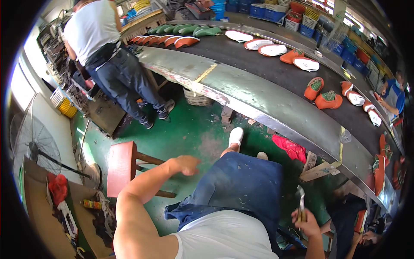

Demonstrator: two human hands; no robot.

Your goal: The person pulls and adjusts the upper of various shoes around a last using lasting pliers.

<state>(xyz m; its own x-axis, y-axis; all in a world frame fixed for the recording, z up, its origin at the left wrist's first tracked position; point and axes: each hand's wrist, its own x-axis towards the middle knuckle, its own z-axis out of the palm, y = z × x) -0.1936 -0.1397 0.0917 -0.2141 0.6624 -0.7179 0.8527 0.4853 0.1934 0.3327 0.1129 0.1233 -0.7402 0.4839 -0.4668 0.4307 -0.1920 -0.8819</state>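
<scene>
My right hand (pixel 308 224), low on the right, is closed around a hand tool (pixel 301 199) with a curved metal end and a yellowish-brown handle. The metal end points up, and I cannot make out the tool's exact kind. My left hand (pixel 188 165) hangs over the green floor in front of my blue apron (pixel 241 185). It is blurred, so its fingers do not show well, and I see nothing in it. A red-topped stool (pixel 120 168) stands just left of my left forearm.
A grey-edged bench (pixel 241 90) curves across in front, with a dark belt (pixel 241 54) bearing orange, white and green shoe parts. One worker (pixel 92 32) stands at a machine far left; others are at the right. A fan (pixel 34 149) stands left. Red cloth (pixel 290 148) lies under the bench.
</scene>
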